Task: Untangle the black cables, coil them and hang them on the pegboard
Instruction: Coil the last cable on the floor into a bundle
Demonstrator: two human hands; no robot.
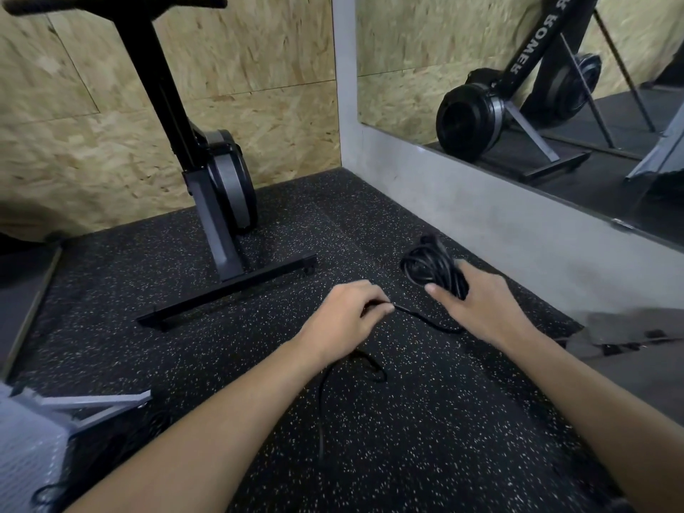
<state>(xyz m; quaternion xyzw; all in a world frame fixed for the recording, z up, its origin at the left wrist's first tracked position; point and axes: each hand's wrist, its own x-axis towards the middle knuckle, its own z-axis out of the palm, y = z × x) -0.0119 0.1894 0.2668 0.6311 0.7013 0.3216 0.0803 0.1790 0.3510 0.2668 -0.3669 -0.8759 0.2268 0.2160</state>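
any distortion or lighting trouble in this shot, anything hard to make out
Head view: wide-angle bending curves the frame edges; light is dim and even, without glare; the black cable bundle in the right hand and the strand pinched by the left hand blend into the dark speckled floor.

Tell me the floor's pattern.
The floor is black with small pale speckles scattered all over; the head view shows it best.

front-left: black upright exercise machine (207, 168), its foot bar (229, 294) low across floor;
right: grey concrete wall base (499, 224) just beside black coiled cable bundle (431, 264);
centre: loose black cable strand (321, 409) lying on speckled black rubber floor (129, 275)
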